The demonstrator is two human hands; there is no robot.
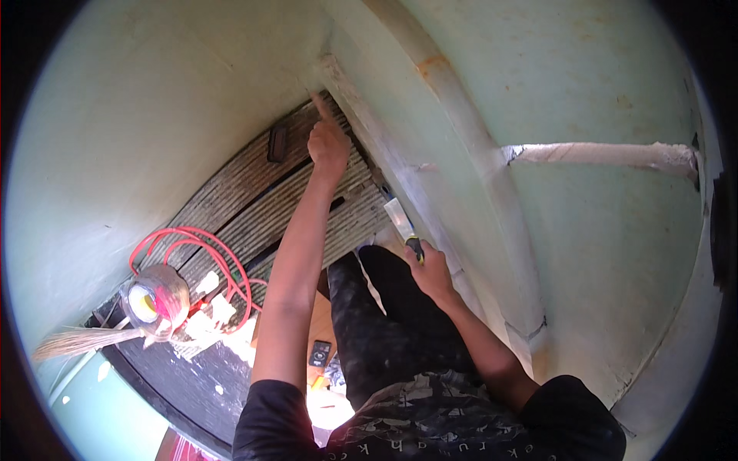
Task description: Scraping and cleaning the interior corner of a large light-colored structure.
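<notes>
My left hand (328,144) is stretched far ahead, its index finger extended to the pale wall (192,84) near the inner corner. The other fingers look curled, and nothing shows in that hand; whether the fingertip touches the wall I cannot tell. Lower and to the right, my right hand (432,270) is closed round the dark handle of a putty knife (399,218). Its flat, wide blade points up and away from me, beside the whitish seam (430,207) at the foot of the right wall.
Ridged wooden slats (231,200) form the floor ahead, with a small dark block (277,143) on them. At left lie a looped red hose (242,269), a round container (173,288) and a straw broom (84,342). A raised rib (492,154) curves along the right wall.
</notes>
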